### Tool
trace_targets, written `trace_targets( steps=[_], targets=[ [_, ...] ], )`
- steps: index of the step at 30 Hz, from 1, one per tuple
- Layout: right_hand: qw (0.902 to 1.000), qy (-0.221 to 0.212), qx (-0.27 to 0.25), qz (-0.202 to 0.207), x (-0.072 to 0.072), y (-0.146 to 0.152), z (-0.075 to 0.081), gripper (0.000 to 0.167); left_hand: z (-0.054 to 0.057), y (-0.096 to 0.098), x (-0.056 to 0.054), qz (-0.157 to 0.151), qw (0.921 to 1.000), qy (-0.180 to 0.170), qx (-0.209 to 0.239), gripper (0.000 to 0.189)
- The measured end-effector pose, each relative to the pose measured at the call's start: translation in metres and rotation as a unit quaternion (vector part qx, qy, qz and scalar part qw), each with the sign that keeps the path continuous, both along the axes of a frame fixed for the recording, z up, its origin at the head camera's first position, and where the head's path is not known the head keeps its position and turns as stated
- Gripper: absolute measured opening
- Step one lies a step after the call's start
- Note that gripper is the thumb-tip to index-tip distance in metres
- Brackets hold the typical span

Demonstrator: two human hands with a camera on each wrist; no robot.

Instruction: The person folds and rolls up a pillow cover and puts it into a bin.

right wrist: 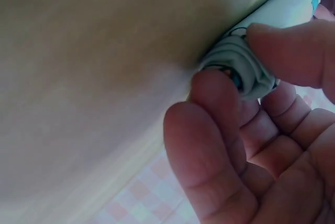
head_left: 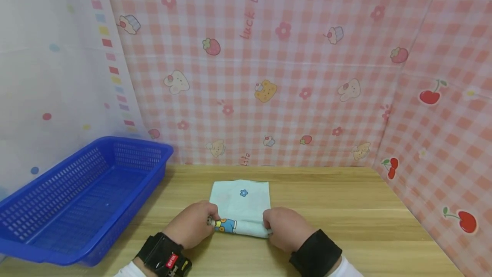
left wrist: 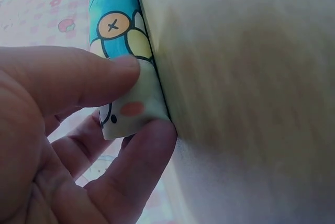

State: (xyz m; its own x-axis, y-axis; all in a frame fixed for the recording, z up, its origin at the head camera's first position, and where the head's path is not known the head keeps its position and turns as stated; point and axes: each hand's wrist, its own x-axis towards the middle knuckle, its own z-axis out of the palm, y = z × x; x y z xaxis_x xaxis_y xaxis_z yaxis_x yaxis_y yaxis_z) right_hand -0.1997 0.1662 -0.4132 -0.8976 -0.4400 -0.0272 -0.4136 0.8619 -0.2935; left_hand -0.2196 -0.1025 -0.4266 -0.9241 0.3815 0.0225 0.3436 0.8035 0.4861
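A pale mint cloth with a cartoon print lies on the wooden table, its near edge wound into a roll. The far part is flat and shows a small blue flower. My left hand pinches the left end of the roll between thumb and fingers, over a printed face, as the left wrist view shows. At the opposite end, my right hand holds the roll with the thumb on top. In the right wrist view, spiral layers of the rolled cloth show at that end.
A blue plastic basket with perforated sides stands at the left of the wooden table. Pink checked cloth hangs behind and to the right, and a white dotted sheet hangs at the left.
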Motion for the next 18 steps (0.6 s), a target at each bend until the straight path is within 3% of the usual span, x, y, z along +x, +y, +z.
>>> trace_targets(
  steps=[10,18],
  targets=[
    [0.9948,-0.045,-0.084,0.038,-0.01,0.018,-0.005,0.015,-0.001,-0.003,0.0,0.019,0.9995,-0.02,0.013,0.012],
    [0.991,-0.096,-0.092,0.015,-0.013,0.018,-0.004,0.011,-0.002,-0.005,-0.004,0.034,0.9979,-0.052,0.02,0.005]
  ],
)
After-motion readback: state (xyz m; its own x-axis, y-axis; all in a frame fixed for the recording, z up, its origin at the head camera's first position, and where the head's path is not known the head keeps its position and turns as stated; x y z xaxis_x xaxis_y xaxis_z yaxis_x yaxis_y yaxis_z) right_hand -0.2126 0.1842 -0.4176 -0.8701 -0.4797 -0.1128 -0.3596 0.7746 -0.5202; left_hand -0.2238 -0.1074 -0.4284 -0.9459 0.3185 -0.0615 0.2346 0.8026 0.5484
